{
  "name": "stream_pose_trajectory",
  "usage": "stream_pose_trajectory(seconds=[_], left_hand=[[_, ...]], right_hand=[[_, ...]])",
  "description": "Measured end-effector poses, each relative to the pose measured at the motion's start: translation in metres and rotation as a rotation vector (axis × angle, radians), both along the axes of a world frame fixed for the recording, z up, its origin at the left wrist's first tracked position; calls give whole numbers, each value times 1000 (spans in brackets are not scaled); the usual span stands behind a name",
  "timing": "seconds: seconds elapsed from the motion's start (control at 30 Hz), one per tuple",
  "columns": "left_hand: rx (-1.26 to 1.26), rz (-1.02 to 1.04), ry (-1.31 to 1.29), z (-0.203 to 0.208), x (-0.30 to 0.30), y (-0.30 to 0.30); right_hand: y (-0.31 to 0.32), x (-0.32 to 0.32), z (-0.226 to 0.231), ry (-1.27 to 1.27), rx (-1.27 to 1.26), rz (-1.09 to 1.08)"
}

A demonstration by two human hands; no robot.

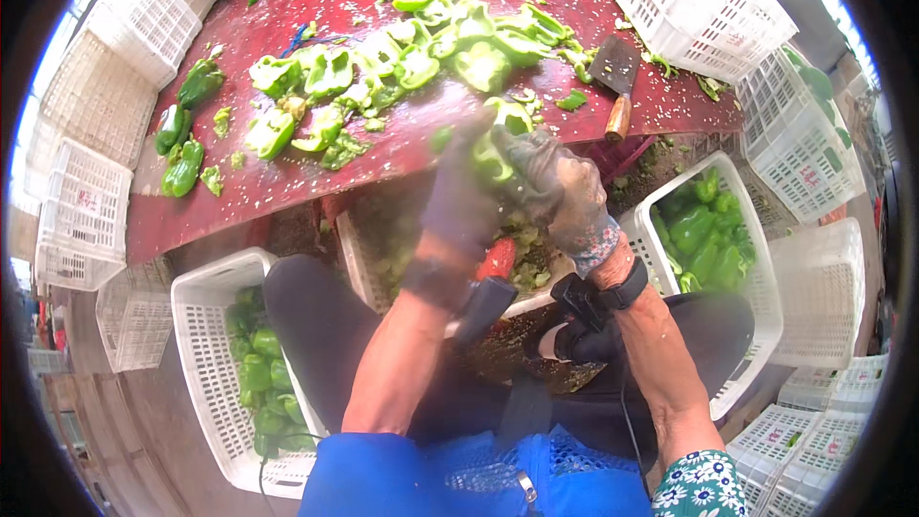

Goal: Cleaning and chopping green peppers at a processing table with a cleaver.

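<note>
1. The cut green pepper (493, 167) lies between your hands, by the worktop's (258, 193) near edge
2. Your right hand (560, 182) curls closed on its right side
3. Your left hand (461, 187) blurs; I cannot tell its grip

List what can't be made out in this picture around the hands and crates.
In the head view:
Left hand: motion blur hides its exact grip.
Green pepper between the hands: blurred, partly covered by the right hand.
Crate below the red table: contents partly hidden by the left wrist.
Upper-right white crate: cut off by the picture's top edge.
</note>
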State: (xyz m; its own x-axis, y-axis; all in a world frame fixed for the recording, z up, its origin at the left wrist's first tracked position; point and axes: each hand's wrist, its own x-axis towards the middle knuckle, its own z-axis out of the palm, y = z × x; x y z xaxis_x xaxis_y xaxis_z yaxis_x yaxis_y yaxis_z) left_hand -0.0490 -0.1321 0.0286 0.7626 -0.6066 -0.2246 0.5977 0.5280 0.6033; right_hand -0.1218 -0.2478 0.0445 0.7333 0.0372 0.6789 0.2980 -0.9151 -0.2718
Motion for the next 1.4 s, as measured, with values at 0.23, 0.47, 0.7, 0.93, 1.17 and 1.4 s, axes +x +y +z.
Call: stream_pose_trajectory(seconds=[0.23,0.47,0.7,0.93,1.17,1.4], left_hand=[[-88,89,9,14,-26,46],[-350,160,162,20,-36,87],[-51,218,-242,-1,-29,104],[427,180,-882,8,-25,105],[14,216,-223,7,-30,100],[-113,307,-108,14,-30,102]], right_hand=[[46,-5,-18,-29,363,172],[53,-20,-3,219,1332,238],[76,-11,12,145,241,139],[75,3,9,707,469,282],[100,-14,4,607,895,198],[49,-16,-10,133,386,42]])
